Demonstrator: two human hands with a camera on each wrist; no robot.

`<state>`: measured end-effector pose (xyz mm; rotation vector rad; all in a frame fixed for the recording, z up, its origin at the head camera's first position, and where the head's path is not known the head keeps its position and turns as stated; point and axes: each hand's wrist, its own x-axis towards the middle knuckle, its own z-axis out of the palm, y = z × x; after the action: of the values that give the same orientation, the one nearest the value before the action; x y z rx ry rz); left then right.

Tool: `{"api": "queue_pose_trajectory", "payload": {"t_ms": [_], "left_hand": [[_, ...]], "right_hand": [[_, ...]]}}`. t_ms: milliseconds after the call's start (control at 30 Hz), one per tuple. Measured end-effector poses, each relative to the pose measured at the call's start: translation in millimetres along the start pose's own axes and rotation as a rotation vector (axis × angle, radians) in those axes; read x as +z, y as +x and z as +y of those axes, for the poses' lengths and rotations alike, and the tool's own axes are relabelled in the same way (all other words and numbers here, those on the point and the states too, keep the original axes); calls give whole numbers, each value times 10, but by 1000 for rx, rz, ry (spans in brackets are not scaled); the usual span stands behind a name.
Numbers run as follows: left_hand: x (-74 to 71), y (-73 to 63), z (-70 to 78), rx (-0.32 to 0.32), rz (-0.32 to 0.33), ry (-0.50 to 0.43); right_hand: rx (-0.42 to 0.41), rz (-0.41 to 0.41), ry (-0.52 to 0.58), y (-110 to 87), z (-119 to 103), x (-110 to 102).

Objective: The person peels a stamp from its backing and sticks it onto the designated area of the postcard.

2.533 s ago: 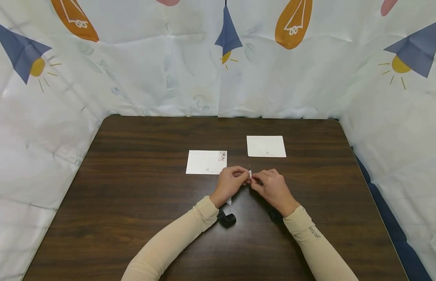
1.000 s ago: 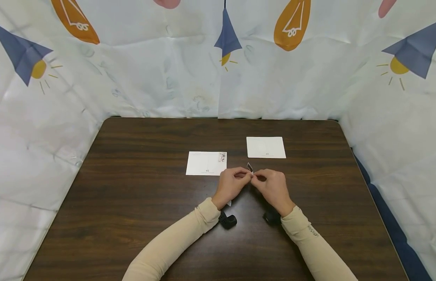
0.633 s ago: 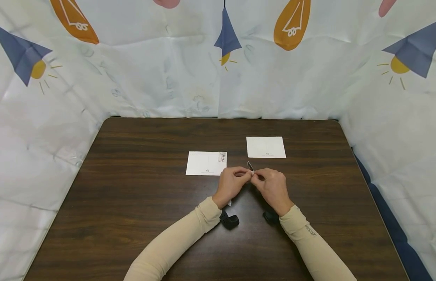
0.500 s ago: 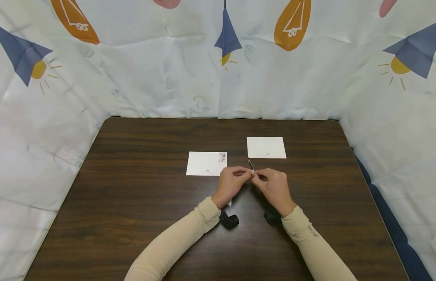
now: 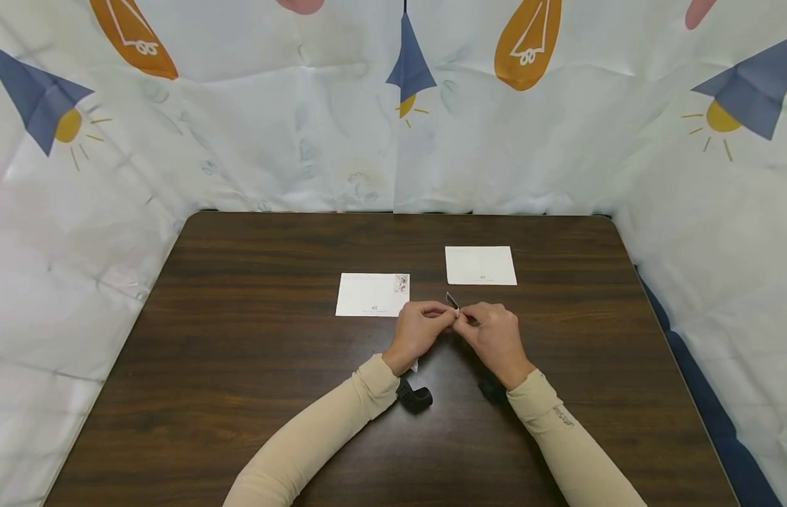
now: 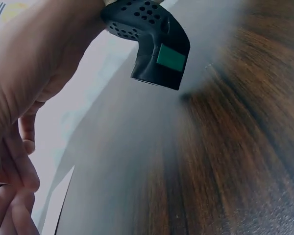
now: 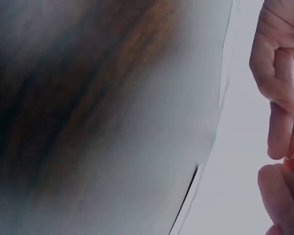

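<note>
In the head view both hands meet over the middle of the table. My left hand (image 5: 418,331) and my right hand (image 5: 492,336) pinch one small stamp (image 5: 452,301) between their thumbs and fingertips. It stands up with a dark face and a pale edge; the fingers cover its lower part. Left of the hands lies a white postcard (image 5: 370,294) with a stamp in its upper right corner. Farther back on the right is a second white postcard (image 5: 480,265) with no stamp on it. In both wrist views the fingertips come together at the frame edge, and the stamp is barely visible.
The dark wooden table (image 5: 241,338) carries everything. A scrap of white material (image 5: 414,365) shows partly beneath the left wrist. Black wrist cameras, such as the left one (image 5: 415,397), hang under the forearms. A patterned white curtain (image 5: 273,141) encloses the back and sides.
Over the last seconds more of the stamp's dark face has come up above the fingertips, and its tilt shifts slightly. Both hands stay together; the right hand has turned a little. The postcards have not moved.
</note>
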<state>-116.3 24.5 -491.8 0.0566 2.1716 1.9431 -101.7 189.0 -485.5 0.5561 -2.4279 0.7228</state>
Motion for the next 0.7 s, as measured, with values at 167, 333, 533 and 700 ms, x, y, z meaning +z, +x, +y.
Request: {"api": "queue_pose_trajectory", "payload": {"t_ms": [167, 333, 533, 700], "left_hand": [[-17, 4, -1, 39, 25, 77], [-43, -7, -4, 93, 23, 188], [-52, -15, -32, 210, 2, 293], [-53, -20, -36, 287, 3, 324]], "right_hand": [[35, -29, 40, 11, 21, -16], [81, -66, 94, 20, 19, -56], [54, -97, 88, 18, 10, -79], [34, -75, 79, 16, 9, -61]]}}
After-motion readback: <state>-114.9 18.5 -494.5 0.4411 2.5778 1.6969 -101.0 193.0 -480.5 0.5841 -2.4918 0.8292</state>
